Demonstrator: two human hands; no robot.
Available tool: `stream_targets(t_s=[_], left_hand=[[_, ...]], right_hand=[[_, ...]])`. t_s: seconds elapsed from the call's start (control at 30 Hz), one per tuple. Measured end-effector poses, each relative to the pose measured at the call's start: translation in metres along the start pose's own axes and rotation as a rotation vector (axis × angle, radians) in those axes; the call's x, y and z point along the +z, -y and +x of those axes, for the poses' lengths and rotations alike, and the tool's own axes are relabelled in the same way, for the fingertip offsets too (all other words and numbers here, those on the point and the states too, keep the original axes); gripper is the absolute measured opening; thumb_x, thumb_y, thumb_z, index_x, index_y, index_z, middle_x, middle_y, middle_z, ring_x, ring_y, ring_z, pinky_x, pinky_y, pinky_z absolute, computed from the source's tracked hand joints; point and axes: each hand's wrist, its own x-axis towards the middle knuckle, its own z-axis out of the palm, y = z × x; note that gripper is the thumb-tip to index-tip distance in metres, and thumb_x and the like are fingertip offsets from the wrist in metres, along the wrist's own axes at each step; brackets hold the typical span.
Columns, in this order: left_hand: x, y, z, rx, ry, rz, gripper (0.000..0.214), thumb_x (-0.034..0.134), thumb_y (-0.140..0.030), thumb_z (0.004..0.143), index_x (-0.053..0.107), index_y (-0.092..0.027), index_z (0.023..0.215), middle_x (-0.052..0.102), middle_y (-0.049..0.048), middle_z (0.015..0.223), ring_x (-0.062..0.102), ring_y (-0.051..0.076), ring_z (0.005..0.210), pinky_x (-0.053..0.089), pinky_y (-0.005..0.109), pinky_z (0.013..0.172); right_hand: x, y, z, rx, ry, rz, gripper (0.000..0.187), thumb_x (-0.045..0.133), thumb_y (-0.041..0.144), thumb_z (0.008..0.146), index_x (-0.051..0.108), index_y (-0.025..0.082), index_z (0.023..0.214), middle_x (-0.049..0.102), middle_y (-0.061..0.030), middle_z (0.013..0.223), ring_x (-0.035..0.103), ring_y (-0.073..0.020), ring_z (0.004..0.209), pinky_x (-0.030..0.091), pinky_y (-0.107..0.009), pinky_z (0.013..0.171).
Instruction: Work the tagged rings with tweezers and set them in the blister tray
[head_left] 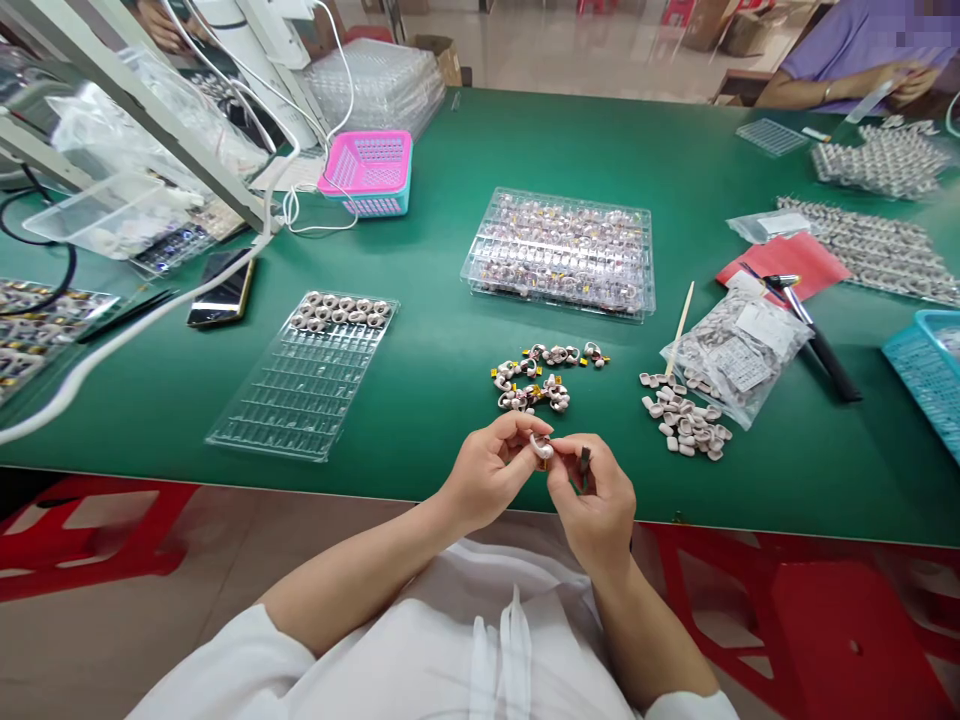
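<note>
In my left hand point(487, 472), thumb and fingers pinch a small white curved plastic part point(541, 447) with an amber strip at its lower side. My right hand point(596, 495) meets it from the other side, thumb and forefinger at the part's edge. A thin dark tool point(585, 460), its kind unclear, is tucked in the right hand's fingers. Just beyond my hands lies a loose cluster of similar curved parts point(517, 397) with amber tabs. Small beige caps point(686, 425) are heaped to the right, beside a clear bag point(739, 345) of more caps.
A partly filled clear tray point(300, 385) lies left, near a phone point(221, 288). Stacked full trays point(559, 255) stand ahead. Pink and blue baskets point(367, 170), a white cable point(150, 325) and a lamp stand occupy the left. A black-handled tool point(825, 350) lies right; a co-worker sits far right.
</note>
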Motion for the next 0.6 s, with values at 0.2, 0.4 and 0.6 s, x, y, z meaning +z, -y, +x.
stream_targets(t_s=[0.2,0.4,0.6], left_hand=[[-0.009,-0.007,0.001,-0.001,0.149,0.086,0.016,0.061,-0.026,0.089,0.067,-0.015,0.1,0.071,0.006,0.087,0.069,0.016,0.08,0.056,0.027,0.078],[-0.005,-0.013,0.003,-0.133,0.127,-0.03,0.023,0.069,-0.034,0.085,0.067,-0.013,0.096,0.068,0.0038,0.079,0.065,0.013,0.069,0.056,0.025,0.069],[-0.014,-0.017,0.015,-0.36,0.249,-0.205,0.033,0.08,-0.038,0.074,0.065,-0.011,0.087,0.067,0.0013,0.064,0.064,0.012,0.054,0.057,0.026,0.058]], right_hand=[[-0.017,0.002,0.014,0.055,0.207,0.049,0.008,0.061,0.018,0.086,0.063,0.022,0.093,0.067,-0.0015,0.085,0.06,-0.0123,0.066,0.05,-0.022,0.056],[-0.014,-0.005,0.011,0.27,0.228,0.368,0.009,0.066,0.029,0.088,0.064,0.021,0.093,0.066,-0.0012,0.079,0.06,-0.0131,0.064,0.052,-0.024,0.056],[-0.018,-0.012,0.008,0.176,0.298,0.327,0.009,0.064,0.028,0.091,0.069,0.022,0.096,0.067,-0.0031,0.088,0.06,-0.0134,0.07,0.051,-0.026,0.061]])
